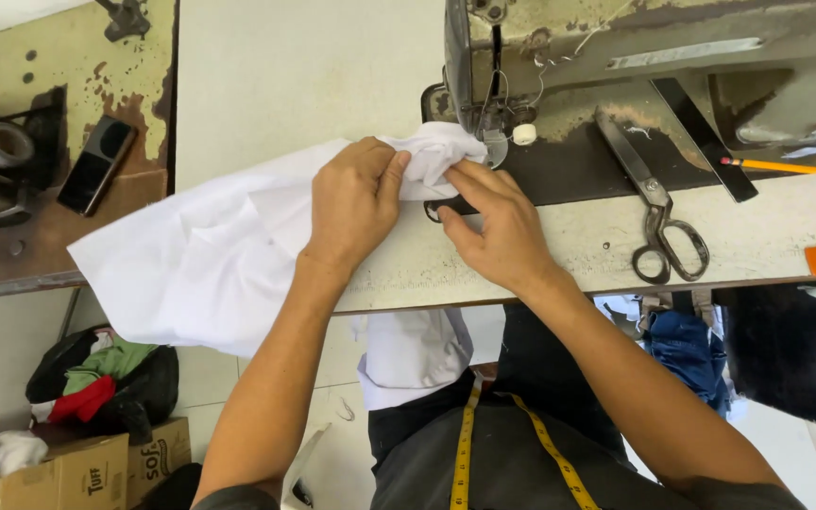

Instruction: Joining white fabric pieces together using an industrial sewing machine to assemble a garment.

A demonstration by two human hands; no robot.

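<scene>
Worn sewing table (578,241) w/ white cloth (200,255), scissors (658,212), pencil (772,166), ruler (705,137).

Cloth (200,255) on table (559,255), under both hands, before sewing machine (616,47); scissors (658,212) right of hands; pencil (772,166) far right; phone (96,165) left; boxes (77,472) on floor below left
</scene>
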